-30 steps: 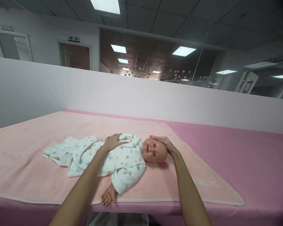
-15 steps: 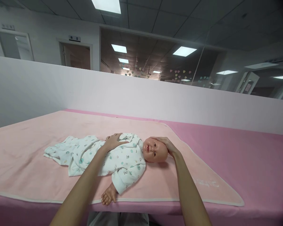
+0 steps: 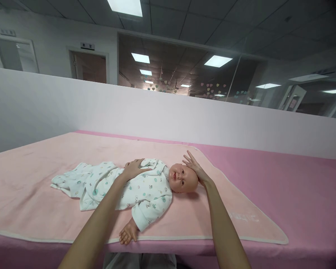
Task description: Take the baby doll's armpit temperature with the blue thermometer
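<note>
A baby doll [image 3: 152,188] in a white printed outfit lies on its back on a peach blanket [image 3: 39,209], head to the right and legs to the left. My left hand [image 3: 135,169] rests flat across the doll's belly, fingers stretched out. At the top of the doll's bald head [image 3: 186,179], my right hand [image 3: 195,168] is open, its fingers spread and raised, the palm side close against the head. One doll hand [image 3: 128,232] lies palm up near the blanket's front edge; the other is mostly hidden behind my left hand.
Under the blanket is a pink padded surface [image 3: 305,201] that shows at the right and along the front edge. A low white wall [image 3: 168,116] runs behind it, with glass panels [image 3: 212,78] above. My legs [image 3: 140,260] are below the front edge.
My right hand's fingers have lifted off the doll's head and spread upward. My left hand stays on the belly, and the doll lies as before.
</note>
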The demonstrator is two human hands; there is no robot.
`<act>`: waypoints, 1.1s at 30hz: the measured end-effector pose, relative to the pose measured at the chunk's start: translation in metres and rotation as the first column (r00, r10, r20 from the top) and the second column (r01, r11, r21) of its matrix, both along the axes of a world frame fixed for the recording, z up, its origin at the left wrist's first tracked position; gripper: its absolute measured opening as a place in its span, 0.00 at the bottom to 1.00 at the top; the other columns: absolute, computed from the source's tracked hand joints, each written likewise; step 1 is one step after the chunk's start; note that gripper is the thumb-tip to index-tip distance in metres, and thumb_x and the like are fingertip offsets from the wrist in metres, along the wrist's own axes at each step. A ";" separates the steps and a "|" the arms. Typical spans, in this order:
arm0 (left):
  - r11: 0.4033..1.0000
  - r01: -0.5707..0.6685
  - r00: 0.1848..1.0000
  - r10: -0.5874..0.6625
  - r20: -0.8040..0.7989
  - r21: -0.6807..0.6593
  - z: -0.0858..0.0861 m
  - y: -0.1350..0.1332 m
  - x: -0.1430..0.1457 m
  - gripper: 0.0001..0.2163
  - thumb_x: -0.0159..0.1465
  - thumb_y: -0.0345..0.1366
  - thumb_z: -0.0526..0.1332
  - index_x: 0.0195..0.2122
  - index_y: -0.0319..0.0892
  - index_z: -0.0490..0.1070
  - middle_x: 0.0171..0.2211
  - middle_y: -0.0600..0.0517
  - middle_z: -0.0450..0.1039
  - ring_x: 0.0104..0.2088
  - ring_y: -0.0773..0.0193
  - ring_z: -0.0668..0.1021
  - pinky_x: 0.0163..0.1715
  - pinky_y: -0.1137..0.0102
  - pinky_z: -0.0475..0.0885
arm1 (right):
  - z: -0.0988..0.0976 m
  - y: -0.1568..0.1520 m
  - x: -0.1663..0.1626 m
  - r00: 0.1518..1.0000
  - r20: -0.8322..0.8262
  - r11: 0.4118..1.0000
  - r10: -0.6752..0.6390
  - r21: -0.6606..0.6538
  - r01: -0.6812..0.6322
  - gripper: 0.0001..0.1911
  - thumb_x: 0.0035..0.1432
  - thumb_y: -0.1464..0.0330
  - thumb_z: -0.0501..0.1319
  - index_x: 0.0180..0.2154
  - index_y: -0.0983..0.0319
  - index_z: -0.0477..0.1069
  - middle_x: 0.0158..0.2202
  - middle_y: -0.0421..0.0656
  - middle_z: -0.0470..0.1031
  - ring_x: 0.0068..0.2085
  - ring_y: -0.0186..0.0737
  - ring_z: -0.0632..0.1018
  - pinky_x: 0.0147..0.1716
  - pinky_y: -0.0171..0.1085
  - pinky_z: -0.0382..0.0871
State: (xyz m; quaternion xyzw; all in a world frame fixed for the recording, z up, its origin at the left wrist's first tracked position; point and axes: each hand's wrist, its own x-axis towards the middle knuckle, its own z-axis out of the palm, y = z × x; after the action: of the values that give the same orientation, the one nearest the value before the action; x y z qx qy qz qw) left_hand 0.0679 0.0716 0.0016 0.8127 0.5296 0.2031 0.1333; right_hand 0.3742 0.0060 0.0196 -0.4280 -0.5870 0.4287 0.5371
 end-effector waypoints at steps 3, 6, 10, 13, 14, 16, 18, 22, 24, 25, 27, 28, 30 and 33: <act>1.000 -0.001 1.000 0.001 -0.003 -0.003 0.000 0.000 0.000 0.35 0.50 0.62 0.46 0.57 0.50 0.53 0.56 0.49 0.58 0.56 0.50 0.60 0.53 0.56 0.52 | 0.002 0.000 -0.001 0.999 0.032 1.000 0.012 -0.008 -0.012 0.27 0.47 0.57 0.62 0.51 0.50 0.63 0.58 0.38 0.57 0.57 0.43 0.60 0.56 0.43 0.55; 1.000 -0.001 1.000 0.001 0.006 -0.006 -0.001 0.001 0.000 0.36 0.50 0.62 0.47 0.57 0.50 0.53 0.57 0.49 0.57 0.55 0.50 0.61 0.53 0.55 0.51 | 0.005 -0.002 -0.003 0.994 0.092 0.996 0.060 -0.075 -0.053 0.20 0.46 0.55 0.61 0.39 0.59 0.74 0.50 0.43 0.68 0.53 0.47 0.66 0.54 0.44 0.57; 1.000 0.002 1.000 -0.002 0.018 -0.003 -0.002 0.001 -0.001 0.35 0.50 0.62 0.47 0.56 0.50 0.54 0.57 0.49 0.57 0.56 0.50 0.60 0.54 0.55 0.51 | 0.008 -0.005 -0.006 0.993 0.103 0.997 0.052 -0.070 -0.045 0.18 0.46 0.55 0.61 0.36 0.60 0.75 0.46 0.43 0.72 0.51 0.47 0.69 0.53 0.43 0.59; 1.000 0.004 1.000 -0.004 0.022 0.004 -0.003 0.002 -0.001 0.35 0.50 0.62 0.47 0.56 0.50 0.54 0.56 0.49 0.58 0.56 0.50 0.60 0.54 0.55 0.51 | 0.006 -0.003 -0.005 0.994 0.102 0.997 0.048 -0.067 -0.041 0.18 0.47 0.56 0.60 0.37 0.60 0.75 0.47 0.43 0.71 0.51 0.46 0.68 0.53 0.43 0.59; 1.000 0.003 1.000 -0.003 0.020 0.005 -0.003 0.002 -0.001 0.36 0.50 0.63 0.47 0.56 0.50 0.54 0.56 0.49 0.58 0.55 0.50 0.60 0.54 0.55 0.51 | 0.006 -0.002 -0.005 0.995 0.095 0.997 0.042 -0.067 -0.036 0.19 0.47 0.56 0.60 0.39 0.59 0.74 0.48 0.43 0.70 0.52 0.46 0.68 0.54 0.43 0.58; 1.000 -0.001 1.000 0.001 0.015 0.003 -0.003 0.003 -0.001 0.36 0.49 0.63 0.47 0.56 0.49 0.54 0.56 0.49 0.58 0.55 0.50 0.60 0.54 0.55 0.51 | 0.004 -0.001 -0.003 0.997 0.068 0.997 0.028 -0.070 -0.024 0.22 0.47 0.57 0.61 0.45 0.56 0.70 0.50 0.42 0.68 0.53 0.45 0.67 0.53 0.43 0.59; 1.000 -0.002 1.000 0.002 0.014 -0.001 -0.004 0.003 0.000 0.36 0.49 0.63 0.47 0.56 0.50 0.54 0.56 0.49 0.57 0.56 0.50 0.60 0.54 0.55 0.50 | 0.002 0.001 -0.002 0.999 0.034 0.997 0.013 -0.073 -0.011 0.27 0.47 0.57 0.61 0.51 0.52 0.63 0.53 0.41 0.64 0.53 0.44 0.66 0.53 0.44 0.60; 1.000 0.000 1.000 0.000 0.016 -0.003 -0.003 0.003 0.000 0.35 0.50 0.62 0.47 0.56 0.50 0.53 0.56 0.48 0.57 0.55 0.50 0.60 0.54 0.55 0.50 | 0.002 0.001 -0.003 0.999 0.034 0.998 0.000 -0.056 0.002 0.27 0.47 0.58 0.61 0.51 0.52 0.63 0.54 0.40 0.64 0.52 0.44 0.67 0.52 0.43 0.61; 1.000 0.002 1.000 -0.002 0.021 -0.003 -0.003 0.003 0.000 0.35 0.50 0.62 0.47 0.56 0.50 0.53 0.56 0.48 0.57 0.56 0.50 0.60 0.54 0.54 0.50 | 0.003 0.001 -0.003 0.996 0.083 0.998 0.014 -0.057 -0.009 0.21 0.47 0.57 0.61 0.43 0.57 0.71 0.49 0.42 0.69 0.51 0.45 0.68 0.52 0.43 0.61; 1.000 0.003 1.000 -0.003 0.025 -0.002 -0.003 0.002 0.000 0.36 0.50 0.62 0.47 0.56 0.50 0.53 0.57 0.48 0.57 0.56 0.50 0.60 0.54 0.54 0.50 | 0.003 0.000 -0.003 0.995 0.102 0.998 0.020 -0.059 -0.015 0.18 0.46 0.57 0.61 0.39 0.59 0.74 0.46 0.43 0.71 0.50 0.46 0.69 0.52 0.43 0.61; 1.000 0.007 1.000 -0.007 0.030 -0.001 -0.003 0.002 -0.001 0.36 0.49 0.63 0.47 0.56 0.50 0.53 0.57 0.48 0.57 0.56 0.50 0.60 0.54 0.54 0.50 | 0.005 -0.001 -0.004 0.993 0.115 0.998 0.022 -0.058 -0.016 0.16 0.46 0.57 0.61 0.34 0.60 0.76 0.43 0.43 0.73 0.49 0.47 0.70 0.51 0.42 0.62; 1.000 0.007 1.000 -0.007 0.028 -0.001 -0.003 0.002 -0.001 0.36 0.49 0.63 0.47 0.56 0.50 0.53 0.57 0.48 0.56 0.56 0.50 0.59 0.54 0.54 0.50 | 0.005 -0.001 -0.004 0.994 0.110 0.998 0.019 -0.055 -0.013 0.16 0.46 0.57 0.61 0.34 0.60 0.76 0.43 0.43 0.74 0.48 0.46 0.70 0.50 0.42 0.62; 1.000 -0.001 1.000 0.001 0.015 -0.003 -0.003 0.002 0.000 0.36 0.50 0.63 0.46 0.56 0.51 0.53 0.57 0.48 0.56 0.56 0.49 0.59 0.53 0.53 0.50 | 0.006 -0.002 -0.006 0.995 0.097 0.998 0.019 -0.061 -0.013 0.16 0.46 0.57 0.61 0.34 0.60 0.76 0.43 0.42 0.74 0.48 0.46 0.71 0.50 0.42 0.63; 0.999 -0.041 0.999 0.041 -0.009 -0.016 -0.002 0.002 0.002 0.36 0.49 0.63 0.45 0.57 0.50 0.53 0.57 0.47 0.56 0.55 0.46 0.60 0.52 0.51 0.49 | 0.003 0.001 -0.008 0.997 0.046 0.997 -0.060 -0.048 0.062 0.17 0.44 0.57 0.62 0.33 0.61 0.76 0.41 0.43 0.75 0.47 0.46 0.72 0.48 0.42 0.64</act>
State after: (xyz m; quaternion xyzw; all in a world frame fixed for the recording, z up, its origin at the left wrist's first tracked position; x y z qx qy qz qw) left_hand 0.0694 0.0737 -0.0006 0.8015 0.5483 0.1978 0.1333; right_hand 0.3666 0.0069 0.0226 -0.4681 -0.5747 0.4167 0.5262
